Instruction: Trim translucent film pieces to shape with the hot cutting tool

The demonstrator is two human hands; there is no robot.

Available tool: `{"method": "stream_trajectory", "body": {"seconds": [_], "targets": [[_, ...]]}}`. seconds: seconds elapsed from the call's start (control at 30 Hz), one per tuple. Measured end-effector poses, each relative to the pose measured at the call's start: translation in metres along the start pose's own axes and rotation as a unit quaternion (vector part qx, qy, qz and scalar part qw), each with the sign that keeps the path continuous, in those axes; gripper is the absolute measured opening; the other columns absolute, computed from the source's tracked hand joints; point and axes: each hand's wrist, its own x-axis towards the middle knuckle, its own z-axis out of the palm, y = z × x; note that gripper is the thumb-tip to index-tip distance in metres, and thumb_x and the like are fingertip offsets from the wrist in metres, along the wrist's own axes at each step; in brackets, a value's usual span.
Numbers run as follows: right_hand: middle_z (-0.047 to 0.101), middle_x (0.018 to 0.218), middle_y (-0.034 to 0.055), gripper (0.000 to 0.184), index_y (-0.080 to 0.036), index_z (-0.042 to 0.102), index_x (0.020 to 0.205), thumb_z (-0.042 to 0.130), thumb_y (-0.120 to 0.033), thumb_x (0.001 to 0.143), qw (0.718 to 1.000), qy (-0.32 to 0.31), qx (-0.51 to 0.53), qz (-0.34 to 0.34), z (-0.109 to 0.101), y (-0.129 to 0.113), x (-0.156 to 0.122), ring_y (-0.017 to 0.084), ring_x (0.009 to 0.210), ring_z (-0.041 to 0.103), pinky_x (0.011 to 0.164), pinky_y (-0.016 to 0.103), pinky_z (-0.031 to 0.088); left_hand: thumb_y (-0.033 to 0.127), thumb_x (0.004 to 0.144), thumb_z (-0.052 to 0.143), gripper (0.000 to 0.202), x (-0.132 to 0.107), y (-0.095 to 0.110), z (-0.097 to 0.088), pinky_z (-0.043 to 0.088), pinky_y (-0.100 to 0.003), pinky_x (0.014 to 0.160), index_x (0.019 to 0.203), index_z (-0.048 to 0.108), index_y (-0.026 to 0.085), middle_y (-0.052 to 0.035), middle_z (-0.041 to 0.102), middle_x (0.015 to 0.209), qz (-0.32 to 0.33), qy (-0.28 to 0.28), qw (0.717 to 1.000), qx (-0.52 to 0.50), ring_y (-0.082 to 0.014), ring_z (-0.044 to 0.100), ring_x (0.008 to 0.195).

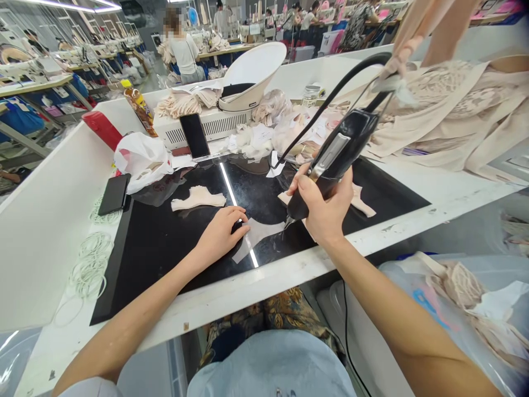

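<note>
Right hand [330, 208] grips black corded tool [345, 140], tip at translucent piece [264, 230]; left hand [220, 234] over black board [152, 253].

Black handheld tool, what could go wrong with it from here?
The black handheld tool, gripped in the right hand, has its tip at the translucent piece, near the left hand: a slip might mar the piece or hurt the fingers. Its black cable, arching toward plastic bags, could snag.

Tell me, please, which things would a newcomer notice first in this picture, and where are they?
A newcomer would probably notice first the black handheld tool, held at a slant in the right grip above the black mat. Next might come the wide, tilted white bowl behind the mat, then the bright strip of light reflected across the mat's middle.
</note>
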Motion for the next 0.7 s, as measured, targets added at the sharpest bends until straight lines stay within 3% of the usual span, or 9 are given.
{"method": "stream_trajectory", "body": {"seconds": [0.17, 0.43, 0.57, 0.7], "targets": [[0.061, 0.086, -0.0029, 0.031, -0.029, 0.051, 0.101, 0.074, -0.041, 0.084, 1.000, 0.002, -0.007, 0.003, 0.0009, -0.0005, -0.0001, 0.013, 0.061, 0.059, 0.061, 0.033, 0.059, 0.027, 0.094, 0.061, 0.006, 0.0005, -0.0005, 0.0004, 0.044, -0.045, 0.110, 0.094, 0.065, 0.022, -0.0065, 0.064, 0.126, -0.011, 0.000, 1.000, -0.015, -0.0241, 0.058, 0.123], [0.059, 0.085, 0.0012, 0.039, -0.032, 0.048, 0.107, 0.068, -0.057, 0.084, 0.997, 0.013, -0.075, -0.003, 0.0016, 0.0001, 0.0019, 0.017, 0.061, 0.059, 0.061, 0.039, 0.057, 0.027, 0.095, 0.059, 0.008, 0.0000, 0.0001, 0.0011, 0.044, -0.047, 0.110, 0.092, 0.065, 0.022, -0.0066, 0.064, 0.125, -0.013, 0.005, 1.000, -0.023, -0.0245, 0.058, 0.123], [0.062, 0.092, 0.0030, 0.043, -0.034, 0.048, 0.117, 0.066, -0.056, 0.085, 0.996, 0.002, -0.085, 0.002, 0.0010, 0.0027, 0.0008, 0.019, 0.065, 0.061, 0.065, 0.041, 0.056, 0.026, 0.095, 0.059, 0.008, 0.0004, 0.0014, 0.0009, 0.044, -0.047, 0.110, 0.092, 0.066, 0.022, -0.0067, 0.065, 0.125, -0.015, 0.006, 1.000, -0.024, -0.0246, 0.058, 0.122], [0.060, 0.088, 0.0020, 0.036, -0.033, 0.048, 0.114, 0.065, -0.051, 0.088, 0.995, 0.002, -0.099, -0.015, 0.0010, 0.0019, 0.0000, 0.016, 0.062, 0.059, 0.063, 0.039, 0.057, 0.026, 0.095, 0.059, 0.009, 0.0004, 0.0022, 0.0001, 0.044, -0.046, 0.110, 0.091, 0.066, 0.022, -0.0063, 0.065, 0.125, -0.020, 0.002, 0.999, -0.024, -0.0244, 0.058, 0.123]]}}
